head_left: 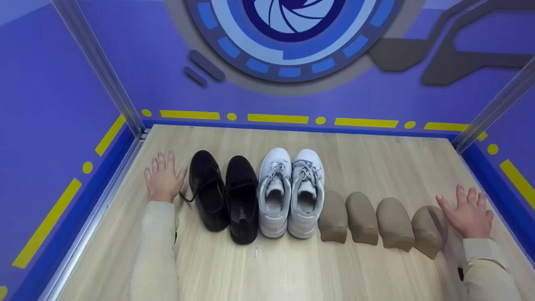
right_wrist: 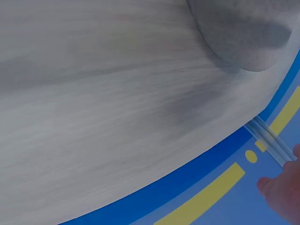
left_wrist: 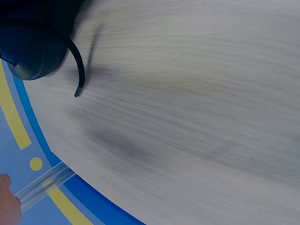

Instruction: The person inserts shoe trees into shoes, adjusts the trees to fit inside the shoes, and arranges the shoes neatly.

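Note:
My left hand [head_left: 164, 179], fingers spread, is over the table's left side, just left of a black shoe [head_left: 205, 188] whose lace trails toward the wrist. A second black shoe [head_left: 241, 196] stands beside it. Two white sneakers, a left one [head_left: 273, 221] and a right one [head_left: 305, 223], follow in the row with grey laces. Several tan shoe-toe forms [head_left: 361, 215] continue it to the right. My right hand [head_left: 469, 213] has its fingers spread, right of the last tan form [head_left: 427, 228]. Neither hand holds anything. The left wrist view shows the black lace [left_wrist: 79, 70] close up.
The wood-grain table [head_left: 292, 276] is enclosed by a blue back panel [head_left: 267, 100] and side panels with yellow dashes. Metal posts stand at the back corners, the left post [head_left: 100, 62] among them. A white lace tip [head_left: 256, 251] lies behind the shoes' heels.

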The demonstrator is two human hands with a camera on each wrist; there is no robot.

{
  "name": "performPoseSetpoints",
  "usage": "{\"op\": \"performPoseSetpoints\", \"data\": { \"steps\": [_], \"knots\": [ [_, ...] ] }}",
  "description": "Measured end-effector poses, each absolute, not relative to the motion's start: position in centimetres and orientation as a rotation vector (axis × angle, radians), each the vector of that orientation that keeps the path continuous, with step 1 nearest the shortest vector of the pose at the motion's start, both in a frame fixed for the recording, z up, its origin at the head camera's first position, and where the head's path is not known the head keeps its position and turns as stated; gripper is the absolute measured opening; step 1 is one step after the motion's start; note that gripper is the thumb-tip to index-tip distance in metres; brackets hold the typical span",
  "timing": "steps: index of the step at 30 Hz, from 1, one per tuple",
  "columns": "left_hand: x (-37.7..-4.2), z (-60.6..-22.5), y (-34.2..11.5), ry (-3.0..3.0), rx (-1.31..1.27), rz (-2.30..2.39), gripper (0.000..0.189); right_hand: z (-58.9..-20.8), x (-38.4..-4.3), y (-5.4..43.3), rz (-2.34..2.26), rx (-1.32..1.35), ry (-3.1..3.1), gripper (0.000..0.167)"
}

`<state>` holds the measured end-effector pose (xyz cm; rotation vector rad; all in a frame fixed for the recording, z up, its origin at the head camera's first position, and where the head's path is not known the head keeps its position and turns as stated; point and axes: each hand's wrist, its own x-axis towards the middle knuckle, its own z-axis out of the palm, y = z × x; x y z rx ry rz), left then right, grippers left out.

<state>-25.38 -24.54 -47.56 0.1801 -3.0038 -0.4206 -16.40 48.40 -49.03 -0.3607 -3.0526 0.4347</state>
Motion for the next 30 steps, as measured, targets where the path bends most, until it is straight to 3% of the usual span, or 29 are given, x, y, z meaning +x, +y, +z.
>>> {"op": "performPoseSetpoints", "data": {
  "steps": [17,30],
  "knots": [
    [-25.1,-47.3,-23.2,-2.982,0.091,-0.408,0.066,-49.6,-14.0,46.2,0.539,-0.258,-3.053,0.086],
    [-24.7,-47.3,-21.2,-2.980,-0.034,-0.439,0.067,-50.6,-11.5,45.1,0.842,-0.263,-3.027,0.100]
  ]
}}
